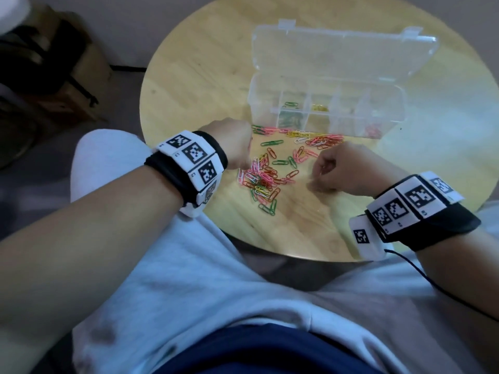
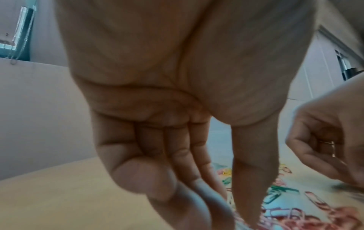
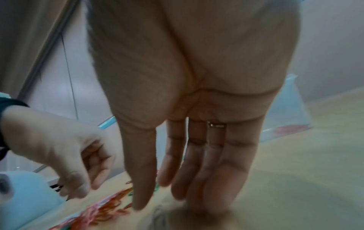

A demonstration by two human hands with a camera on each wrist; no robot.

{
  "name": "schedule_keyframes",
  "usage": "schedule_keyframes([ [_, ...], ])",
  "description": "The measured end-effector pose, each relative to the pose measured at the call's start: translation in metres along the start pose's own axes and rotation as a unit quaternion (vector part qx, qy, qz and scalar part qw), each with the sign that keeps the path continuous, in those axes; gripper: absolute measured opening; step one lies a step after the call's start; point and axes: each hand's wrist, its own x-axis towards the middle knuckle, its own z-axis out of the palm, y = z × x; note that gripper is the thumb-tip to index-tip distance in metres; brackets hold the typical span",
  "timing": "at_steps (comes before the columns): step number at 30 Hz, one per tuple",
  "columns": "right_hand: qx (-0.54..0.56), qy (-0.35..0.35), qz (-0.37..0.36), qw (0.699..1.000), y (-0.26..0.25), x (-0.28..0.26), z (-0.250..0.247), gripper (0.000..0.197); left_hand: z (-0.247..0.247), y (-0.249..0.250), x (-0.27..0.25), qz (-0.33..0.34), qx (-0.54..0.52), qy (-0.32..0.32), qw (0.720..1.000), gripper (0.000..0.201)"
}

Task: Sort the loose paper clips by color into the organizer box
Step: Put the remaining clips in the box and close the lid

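Loose paper clips (image 1: 266, 175) in pink, green, orange, yellow and white lie scattered in front of the clear organizer box (image 1: 259, 103). Its lid (image 1: 343, 49) stands open. Green clips (image 1: 291, 105) fill its left compartments, yellow clips (image 1: 320, 107) sit beside them, and red ones (image 1: 374, 129) lie at the right end. My left hand (image 1: 244, 163) hovers over the pile's left side; its thumb and fingers (image 2: 197, 179) reach down, slightly apart, with nothing seen between them. To the right of the pile my right hand (image 1: 317, 182) has straight fingers (image 3: 197, 194) touching the table.
The round wooden table (image 1: 189, 85) ends just short of my lap; its near edge runs under my right wrist. My white shirt (image 1: 189, 279) fills the foreground. Dark bags (image 1: 40, 63) lie on the floor at the left.
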Motion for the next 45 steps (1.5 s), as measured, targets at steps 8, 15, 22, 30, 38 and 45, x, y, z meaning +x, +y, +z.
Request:
schedule_keyframes([
  [8,-0.011,0.022,0.028,0.999,0.007,-0.003,-0.001,0.016,0.007,0.01,0.001,0.022,0.037,-0.042,0.998,0.022],
  [15,-0.006,0.005,0.018,1.0,0.004,-0.004,0.002,0.011,0.01,0.018,0.005,0.044,-0.063,-0.03,0.997,0.024],
  [22,0.173,0.02,0.018,0.984,0.018,-0.001,-0.004,0.013,0.012,0.021,0.013,0.057,-0.212,-0.029,0.975,0.02],
  [30,0.469,-0.044,-0.002,0.882,0.005,-0.01,-0.007,0.024,-0.002,0.0,0.014,0.061,-0.407,-0.028,0.911,0.029],
  [38,0.487,-0.101,0.006,0.868,-0.007,0.001,0.002,0.035,-0.004,-0.016,0.021,0.088,-0.448,-0.053,0.888,0.032],
  [45,0.451,-0.102,0.021,0.886,-0.021,0.009,0.005,0.017,-0.001,-0.014,0.026,0.091,-0.412,-0.055,0.905,0.02],
])
